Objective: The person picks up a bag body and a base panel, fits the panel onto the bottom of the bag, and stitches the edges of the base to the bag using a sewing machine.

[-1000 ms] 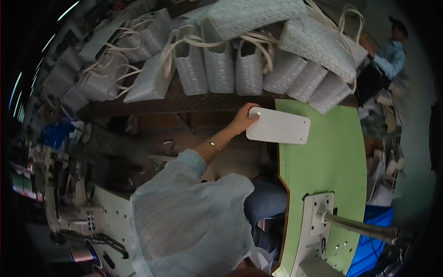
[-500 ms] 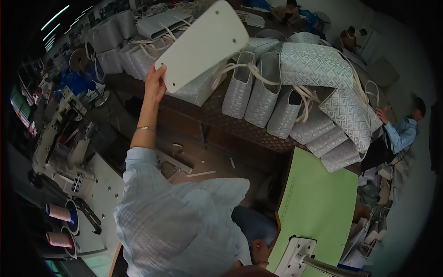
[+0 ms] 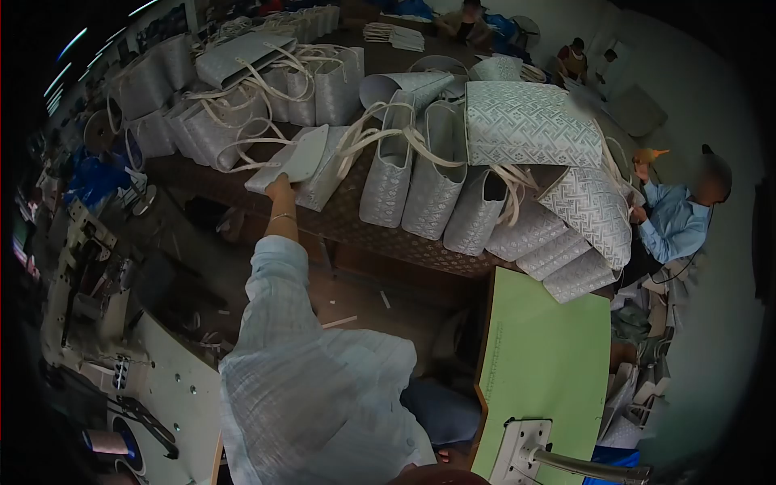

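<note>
My left hand [image 3: 280, 188] reaches forward and holds the near edge of a white bag base panel [image 3: 303, 156] with rounded corners. The panel lies low over a silver patterned bag [image 3: 325, 179] at the front of the bag-laden table; whether it rests fully on the bag I cannot tell. Pale handles loop around it. Only a small part of my right hand [image 3: 453, 457] shows near my lap at the bottom, its fingers mostly hidden.
Silver handbags [image 3: 424, 174] stand along the brown table, with a patterned panel [image 3: 525, 121] on top. A green worktop [image 3: 546, 347] is at right, a sewing machine [image 3: 77, 283] at left. A person in a blue shirt [image 3: 679, 222] works at far right, holding something orange.
My left hand has brought the raised white panel down onto or close above the bags. My view has shifted, showing more of the table's far side.
</note>
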Demonstrator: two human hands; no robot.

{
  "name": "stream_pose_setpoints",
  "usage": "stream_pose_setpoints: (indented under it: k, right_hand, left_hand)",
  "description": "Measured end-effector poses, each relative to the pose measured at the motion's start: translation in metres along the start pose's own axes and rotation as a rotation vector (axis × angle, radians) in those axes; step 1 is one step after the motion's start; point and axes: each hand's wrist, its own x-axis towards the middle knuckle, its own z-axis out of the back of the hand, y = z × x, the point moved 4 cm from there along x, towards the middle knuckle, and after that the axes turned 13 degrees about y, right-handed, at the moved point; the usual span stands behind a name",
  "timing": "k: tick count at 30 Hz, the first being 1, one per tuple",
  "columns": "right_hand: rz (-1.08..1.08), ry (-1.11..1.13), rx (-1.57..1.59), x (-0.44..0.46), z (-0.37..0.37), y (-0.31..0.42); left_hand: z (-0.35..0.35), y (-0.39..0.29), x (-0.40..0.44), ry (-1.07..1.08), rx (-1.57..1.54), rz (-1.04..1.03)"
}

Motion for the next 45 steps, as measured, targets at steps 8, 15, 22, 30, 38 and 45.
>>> stream_pose_setpoints:
  k: [8, 15, 22, 30, 38, 45]
  right_hand:
    - [-0.017, -0.051, 0.028, 0.001, 0.012, 0.032]
    - [-0.017, -0.088, 0.076, -0.018, 0.008, 0.018]
    - [-0.058, -0.126, 0.151, -0.052, -0.006, -0.025]
    - [-0.144, -0.189, 0.283, -0.087, -0.033, -0.066]
    - [-0.229, -0.178, 0.348, -0.110, -0.071, -0.093]
    - [-0.307, -0.107, 0.315, -0.142, -0.124, -0.102]
  left_hand:
    - [-0.013, -0.008, -0.018, 0.157, -0.136, 0.100]
    - [-0.046, -0.005, -0.114, -0.231, 0.929, -0.395]
    - [-0.202, -0.064, -0.320, 0.376, 0.703, -1.278]
    - [-0.299, -0.025, -0.530, 0.979, 0.515, -1.731]
    - [-0.340, 0.000, -0.491, 0.743, 1.235, -1.521]
    - [-0.364, -0.057, -0.437, 0.614, 1.125, -1.667]
